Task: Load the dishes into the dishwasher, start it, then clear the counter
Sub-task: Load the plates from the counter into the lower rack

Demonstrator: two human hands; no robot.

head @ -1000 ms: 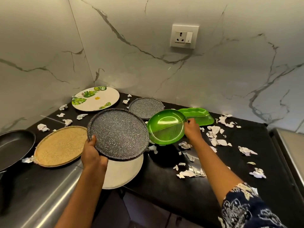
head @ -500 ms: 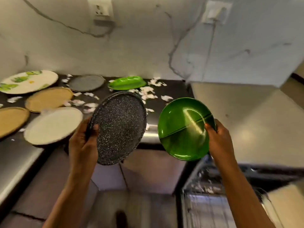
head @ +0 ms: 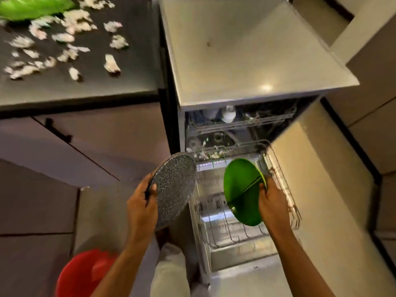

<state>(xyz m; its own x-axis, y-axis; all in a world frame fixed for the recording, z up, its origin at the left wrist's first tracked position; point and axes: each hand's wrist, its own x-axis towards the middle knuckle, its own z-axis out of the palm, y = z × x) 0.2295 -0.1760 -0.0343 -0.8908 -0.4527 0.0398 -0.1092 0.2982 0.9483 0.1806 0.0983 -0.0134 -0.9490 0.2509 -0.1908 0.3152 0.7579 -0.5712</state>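
My left hand (head: pixel 141 209) grips a dark speckled round plate (head: pixel 174 189) by its lower edge, tilted up on edge to the left of the dishwasher. In my right hand (head: pixel 271 202) is a round green plate (head: pixel 242 189) with a dividing ridge, held on edge over the pulled-out lower wire rack (head: pixel 285 185). The dishwasher (head: pixel 246 129) stands open, its upper rack pushed in and holding a small white item. The lower rack looks bare under the green plate.
Torn white paper scraps (head: pixel 64 37) litter the black counter (head: pixel 85 86) at upper left, beside a green dish (head: pixel 32 7) at the corner. A red bucket (head: pixel 83 275) sits on the floor at lower left. The dishwasher's grey top (head: pixel 246 50) adjoins the counter.
I have turned from the counter and look down at the open dishwasher. Both hands carried their plates down, and the green plate now hangs over the lower rack.
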